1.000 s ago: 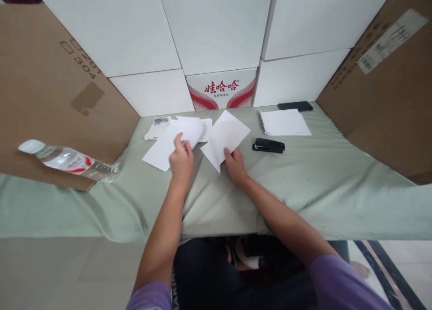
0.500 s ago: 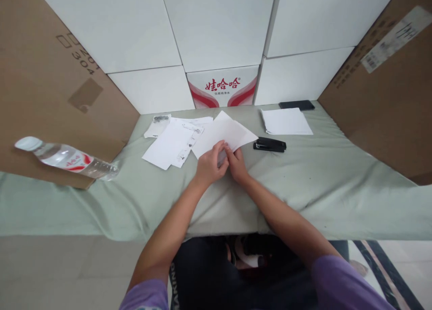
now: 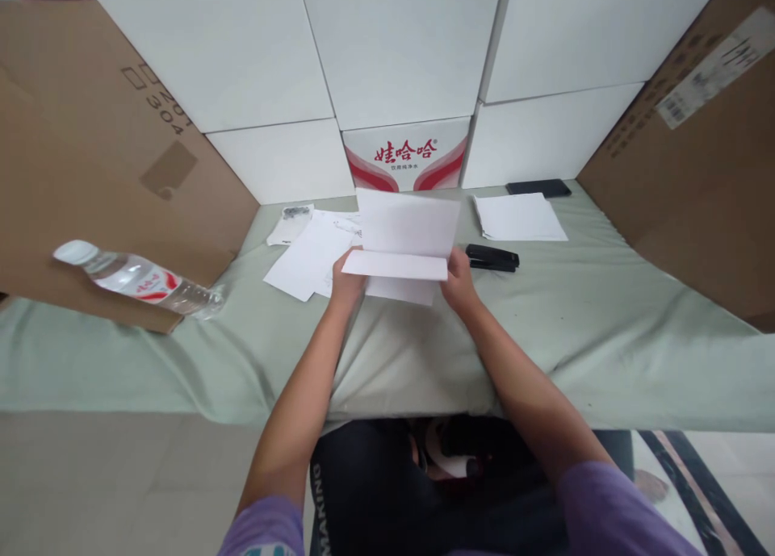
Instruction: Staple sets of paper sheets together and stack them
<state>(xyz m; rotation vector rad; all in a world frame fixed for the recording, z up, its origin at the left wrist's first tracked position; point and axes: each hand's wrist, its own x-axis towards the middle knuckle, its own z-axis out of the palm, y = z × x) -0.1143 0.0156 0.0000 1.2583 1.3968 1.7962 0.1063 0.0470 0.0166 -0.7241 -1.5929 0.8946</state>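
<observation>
Right, on the head view I see both hands up over the surface point(image 3: 545, 330), which is draped in a pale green cloth. My left hand point(image 3: 347, 278) grips the left end of the folded sheets point(image 3: 403, 241) and my right hand point(image 3: 458, 278) grips the right end, fingers closed on the paper. The sheets are lifted clear of the cloth, bent along a crease so the upper half stands up toward me and the lower flap hangs below. Just beside the right hand lies a black stapler point(image 3: 492, 257). Loose papers point(image 3: 306, 253) are spread to the left, touching one another. A neat paper stack point(image 3: 521, 217) sits farther right, with a dark phone point(image 3: 538, 188) behind it. Well apart on the left, a water bottle point(image 3: 142, 280) lies on its side against a cardboard panel point(image 3: 90, 160).
</observation>
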